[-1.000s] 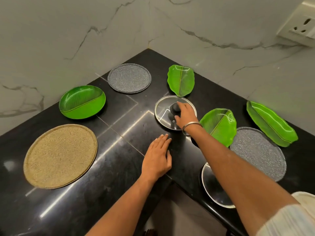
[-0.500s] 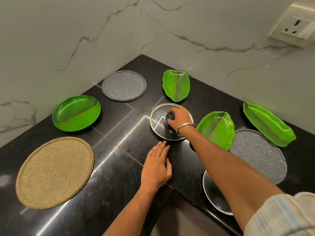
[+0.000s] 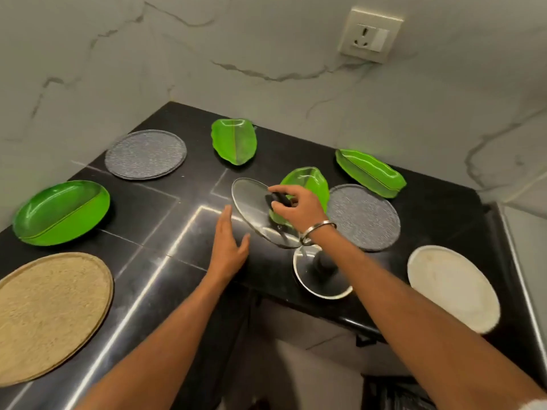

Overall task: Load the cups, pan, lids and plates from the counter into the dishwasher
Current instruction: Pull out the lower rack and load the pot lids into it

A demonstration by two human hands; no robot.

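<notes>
Glass lid (image 3: 254, 211) now off the table: a second ago it lay flat with the right hand (image 3: 297, 210) settling on its black knob; now it hangs tilted, near rim low, far rim high, over the green leaf plate (image 3: 307, 184). Right fingers (image 3: 281, 189) curled round the knob. Left hand (image 3: 229, 247) has lifted off the table and hovers beside the lid's near rim, fingers straight, holding nothing; not touching the glass as far as I can tell.

Judgement: first lid picked, carry to dishwasher comes next. Dishwasher not in view.

Surroundings, outward. Second lid (image 3: 322, 276) lies just below the raised one, at the table's front edge (image 3: 296, 306); low rim of the held lid passes close over it, so a dip risks a knock. Grey round plate (image 3: 362, 217) just right of the wrist. White plate (image 3: 450, 287) overhangs the front edge, far right. Left side open: bare black table (image 3: 165, 220) between the hands and the green oval plate (image 3: 60, 213). Walls close in at the back corner; free exit is toward the person.
</notes>
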